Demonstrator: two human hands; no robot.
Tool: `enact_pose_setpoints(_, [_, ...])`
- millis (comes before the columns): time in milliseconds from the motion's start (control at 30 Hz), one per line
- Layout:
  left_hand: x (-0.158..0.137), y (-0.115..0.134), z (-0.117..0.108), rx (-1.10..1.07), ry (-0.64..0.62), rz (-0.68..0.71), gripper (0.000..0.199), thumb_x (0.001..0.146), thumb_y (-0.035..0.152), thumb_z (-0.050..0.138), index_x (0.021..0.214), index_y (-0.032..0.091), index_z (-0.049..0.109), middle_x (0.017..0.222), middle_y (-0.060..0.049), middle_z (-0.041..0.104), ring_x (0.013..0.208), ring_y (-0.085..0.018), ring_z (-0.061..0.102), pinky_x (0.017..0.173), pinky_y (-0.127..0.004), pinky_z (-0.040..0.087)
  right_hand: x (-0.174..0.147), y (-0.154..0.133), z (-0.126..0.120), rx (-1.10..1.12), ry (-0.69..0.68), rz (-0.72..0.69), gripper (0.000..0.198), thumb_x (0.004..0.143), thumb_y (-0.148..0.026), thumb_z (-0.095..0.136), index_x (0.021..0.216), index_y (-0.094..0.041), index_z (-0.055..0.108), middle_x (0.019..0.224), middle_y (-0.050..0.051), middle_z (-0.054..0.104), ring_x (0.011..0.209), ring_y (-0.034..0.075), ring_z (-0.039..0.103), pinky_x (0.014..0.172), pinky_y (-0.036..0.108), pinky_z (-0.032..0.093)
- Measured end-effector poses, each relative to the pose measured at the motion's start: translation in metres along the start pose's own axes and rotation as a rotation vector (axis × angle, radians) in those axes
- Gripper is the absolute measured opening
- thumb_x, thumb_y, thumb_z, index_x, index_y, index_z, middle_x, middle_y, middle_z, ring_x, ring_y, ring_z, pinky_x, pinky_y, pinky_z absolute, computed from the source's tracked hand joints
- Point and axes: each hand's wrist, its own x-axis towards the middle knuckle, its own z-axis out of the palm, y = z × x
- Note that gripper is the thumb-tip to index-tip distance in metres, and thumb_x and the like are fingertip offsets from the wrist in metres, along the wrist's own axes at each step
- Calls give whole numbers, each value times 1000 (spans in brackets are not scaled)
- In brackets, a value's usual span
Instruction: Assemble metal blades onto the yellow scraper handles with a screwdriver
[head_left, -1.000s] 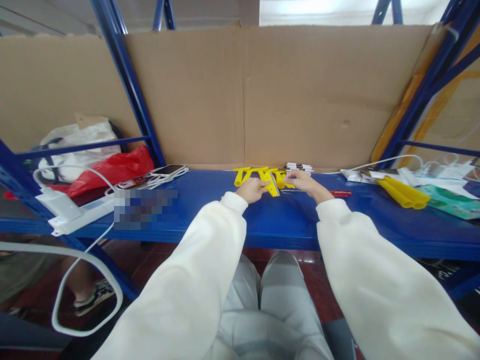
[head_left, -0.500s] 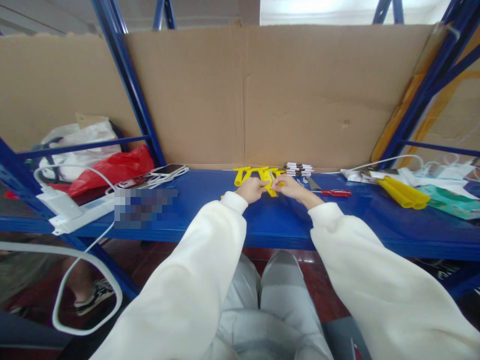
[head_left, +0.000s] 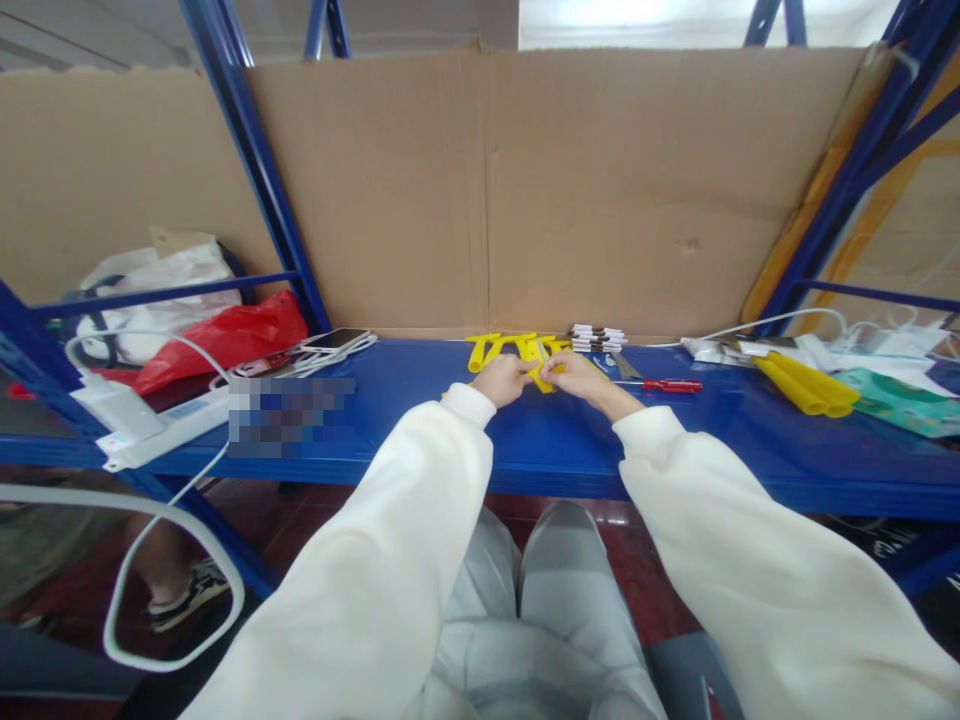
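My left hand is closed on a yellow plastic T-shaped tool, whose handle is mostly hidden by the fingers. Close against it, my right hand has its fingers pinched at the same tool; any small part between the fingertips is too small to make out. Just beyond my hands lie several similar yellow tools with tubular handles. To the right of them is a stack of small black-and-white packs. A red-handled screwdriver lies right of my right hand, near a small grey flat piece.
Yellow tubes and a green packet lie at the right. A white power strip, a phone with cables and a red bag are at the left. A cardboard sheet stands behind the blue shelf.
My right hand has shifted slightly left, closer to my left hand, with the fingertips still at the yellow tool. My left hand stays in place.
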Motion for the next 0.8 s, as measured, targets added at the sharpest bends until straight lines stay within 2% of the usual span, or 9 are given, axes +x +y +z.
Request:
enact_pose_setpoints(133, [0, 0, -1, 12, -2, 9, 34, 90, 21, 71, 123, 25, 78, 105, -10, 79, 106, -26, 72, 99, -37, 55, 0, 0, 1, -19, -10, 0, 12, 75, -18, 66, 64, -21, 70, 78, 3, 74, 83, 21, 69, 81, 30, 52])
enact_pose_setpoints(333, [-2, 9, -8, 92, -77, -8, 37, 93, 22, 68, 130, 24, 74, 110, -11, 78, 109, -26, 72, 100, -37, 54, 0, 0, 1, -77, -28, -11, 15, 77, -14, 64, 64, -20, 67, 79, 4, 74, 83, 19, 70, 83, 29, 52])
enact_pose_setpoints(433, [-3, 12, -10, 96, -89, -14, 38, 94, 21, 67, 131, 25, 74, 113, -11, 77, 111, -26, 71, 101, -36, 53, 0, 2, 2, -19, -36, -2, 14, 77, -14, 64, 65, -20, 63, 80, 3, 72, 84, 18, 69, 85, 30, 53])
enact_pose_setpoints(533, [-3, 13, -11, 85, -88, -19, 39, 94, 21, 66, 132, 24, 73, 115, -12, 77, 112, -26, 71, 101, -37, 53, 1, 6, 4, 60, 26, 18, 9, 73, -15, 69, 73, -21, 63, 86, 2, 71, 88, 19, 67, 87, 33, 54])
enact_pose_setpoints(700, [-3, 11, -10, 68, -44, -45, 38, 94, 21, 66, 131, 22, 73, 118, -12, 77, 112, -26, 70, 102, -38, 53, 4, 9, 5, 269, 102, 87, 27, 70, -15, 71, 95, -20, 61, 104, 3, 68, 95, 18, 65, 90, 35, 54])
enact_pose_setpoints(800, [-2, 10, -9, 53, -27, -57, 38, 94, 21, 66, 131, 21, 73, 119, -12, 77, 112, -26, 70, 103, -39, 52, 5, 7, 3, 343, 87, 119, 25, 72, -13, 70, 94, -20, 61, 104, 3, 69, 96, 17, 65, 94, 35, 53])
